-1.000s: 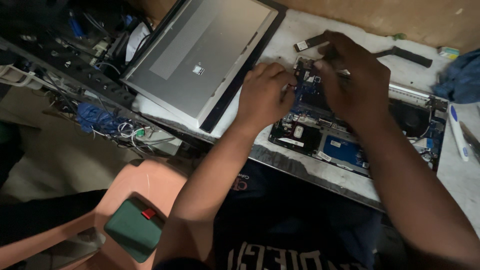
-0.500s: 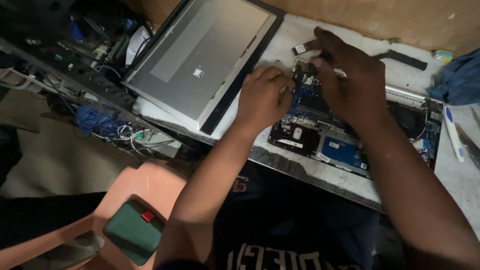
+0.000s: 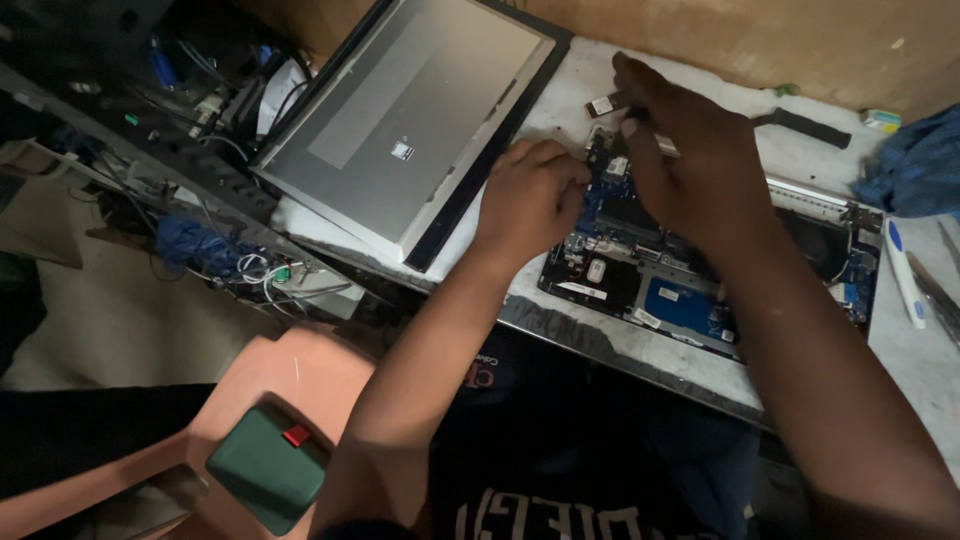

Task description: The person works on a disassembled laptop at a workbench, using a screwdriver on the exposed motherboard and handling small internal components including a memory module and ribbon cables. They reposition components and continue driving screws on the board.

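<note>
An opened laptop base with its blue and black motherboard (image 3: 672, 300) exposed lies on the white bench. My left hand (image 3: 530, 195) rests curled on the board's left edge, knuckles up, and nothing shows in it. My right hand (image 3: 690, 165) reaches over the board's far left corner, its fingers pinched on what looks like a thin dark tool (image 3: 632, 115); most of the tool is hidden by the hand. A small silver part (image 3: 601, 104) lies just beyond those fingertips.
A silver laptop lid (image 3: 400, 130) lies to the left of the board. A black bar (image 3: 805, 127), a blue cloth (image 3: 915, 165) and a white and blue pen-like item (image 3: 903, 270) lie to the right. Tangled cables (image 3: 215, 250) hang at left. A pink chair (image 3: 300, 375) carries a green box (image 3: 265, 470).
Both hands stay at the same spots on the board. The right fingers have shifted slightly at the far corner, and the view has drifted a little.
</note>
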`<state>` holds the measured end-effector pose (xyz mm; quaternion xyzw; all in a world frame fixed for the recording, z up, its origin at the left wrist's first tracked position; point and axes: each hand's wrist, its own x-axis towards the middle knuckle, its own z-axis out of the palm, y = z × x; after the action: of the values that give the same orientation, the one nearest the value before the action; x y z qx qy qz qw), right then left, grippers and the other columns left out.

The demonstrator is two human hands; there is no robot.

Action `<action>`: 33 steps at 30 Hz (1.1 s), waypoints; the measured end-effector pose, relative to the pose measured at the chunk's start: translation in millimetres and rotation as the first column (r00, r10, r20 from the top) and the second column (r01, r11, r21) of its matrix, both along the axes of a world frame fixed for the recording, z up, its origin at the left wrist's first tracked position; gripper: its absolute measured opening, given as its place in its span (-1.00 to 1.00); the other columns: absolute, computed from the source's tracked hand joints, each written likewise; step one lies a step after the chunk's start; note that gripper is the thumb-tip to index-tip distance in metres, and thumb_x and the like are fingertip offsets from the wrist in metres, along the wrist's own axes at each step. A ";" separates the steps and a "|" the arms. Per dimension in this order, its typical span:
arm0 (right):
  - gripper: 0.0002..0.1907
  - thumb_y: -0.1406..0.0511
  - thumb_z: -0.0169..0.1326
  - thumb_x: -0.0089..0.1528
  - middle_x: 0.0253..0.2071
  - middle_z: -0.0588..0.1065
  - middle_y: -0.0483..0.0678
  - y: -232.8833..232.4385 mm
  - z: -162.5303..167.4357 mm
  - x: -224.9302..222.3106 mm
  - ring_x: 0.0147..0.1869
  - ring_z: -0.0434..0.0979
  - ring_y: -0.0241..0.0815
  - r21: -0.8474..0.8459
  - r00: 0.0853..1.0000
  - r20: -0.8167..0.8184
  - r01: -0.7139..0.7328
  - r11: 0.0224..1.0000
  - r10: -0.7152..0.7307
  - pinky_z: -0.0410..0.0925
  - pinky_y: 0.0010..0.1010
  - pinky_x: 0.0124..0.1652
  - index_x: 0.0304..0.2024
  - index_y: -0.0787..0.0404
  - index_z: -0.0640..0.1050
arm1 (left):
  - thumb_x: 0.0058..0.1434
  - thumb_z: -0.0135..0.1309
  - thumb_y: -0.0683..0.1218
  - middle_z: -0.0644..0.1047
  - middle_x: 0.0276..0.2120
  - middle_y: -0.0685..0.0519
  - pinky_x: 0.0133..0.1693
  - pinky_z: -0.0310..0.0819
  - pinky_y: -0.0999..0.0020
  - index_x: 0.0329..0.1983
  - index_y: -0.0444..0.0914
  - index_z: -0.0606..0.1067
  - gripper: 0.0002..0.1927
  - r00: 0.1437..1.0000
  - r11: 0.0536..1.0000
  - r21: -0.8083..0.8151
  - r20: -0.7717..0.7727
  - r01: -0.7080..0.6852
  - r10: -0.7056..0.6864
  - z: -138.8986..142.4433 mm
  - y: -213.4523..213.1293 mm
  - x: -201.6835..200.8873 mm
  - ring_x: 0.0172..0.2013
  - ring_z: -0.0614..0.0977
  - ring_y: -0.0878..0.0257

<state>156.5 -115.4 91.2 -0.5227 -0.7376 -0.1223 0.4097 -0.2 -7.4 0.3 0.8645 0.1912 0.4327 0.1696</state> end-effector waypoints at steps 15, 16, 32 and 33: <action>-0.60 0.45 0.14 0.36 0.01 0.57 0.21 7.3 -1.4 4.3 0.09 0.64 0.06 -0.033 1.000 -0.006 0.006 0.999 -0.006 0.48 -0.24 0.02 0.25 0.39 0.49 | 0.21 0.03 -0.27 0.55 -0.04 -0.05 0.08 0.45 0.10 -0.03 -0.19 0.53 -0.72 0.981 0.994 -0.110 0.189 -0.018 0.038 5.4 -1.1 -3.6 0.02 0.55 -0.09; -0.61 0.40 0.21 0.35 -0.02 0.59 0.19 8.3 -2.5 3.2 0.04 0.65 0.03 -0.062 0.998 -0.021 0.060 0.996 -0.062 0.49 -0.25 -0.02 0.23 0.35 0.52 | 0.21 0.03 -0.26 0.55 -0.05 -0.03 0.08 0.45 0.10 -0.02 -0.19 0.52 -0.72 0.980 0.992 -0.121 0.195 -0.019 0.042 5.7 -1.3 -4.4 0.01 0.55 -0.08; -0.57 0.32 0.31 0.32 -0.06 0.61 0.15 7.1 -5.3 1.0 -0.06 0.69 0.03 -0.099 0.982 -0.073 0.166 0.981 -0.173 0.50 -0.26 -0.10 0.21 0.29 0.54 | 0.19 0.08 -0.24 0.54 -0.18 0.02 -0.04 0.48 0.12 -0.06 -0.14 0.50 -0.74 0.984 0.986 -0.165 0.174 -0.002 0.031 9.1 -3.3 -6.0 -0.10 0.58 -0.03; -0.57 0.28 0.35 0.32 -0.04 0.61 0.13 8.9 -6.5 1.3 -0.05 0.71 0.00 -0.109 0.975 -0.097 0.190 0.976 -0.201 0.51 -0.27 -0.09 0.19 0.25 0.55 | 0.19 0.08 -0.24 0.54 -0.19 0.02 -0.05 0.48 0.12 -0.06 -0.14 0.50 -0.74 0.984 0.987 -0.163 0.173 -0.006 0.034 9.7 -3.2 -6.0 -0.11 0.59 -0.02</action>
<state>157.8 -106.5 84.8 -0.6183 -0.6645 -0.0974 0.4083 -6.2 -10.5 10.0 0.8046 0.2188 0.4917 0.2510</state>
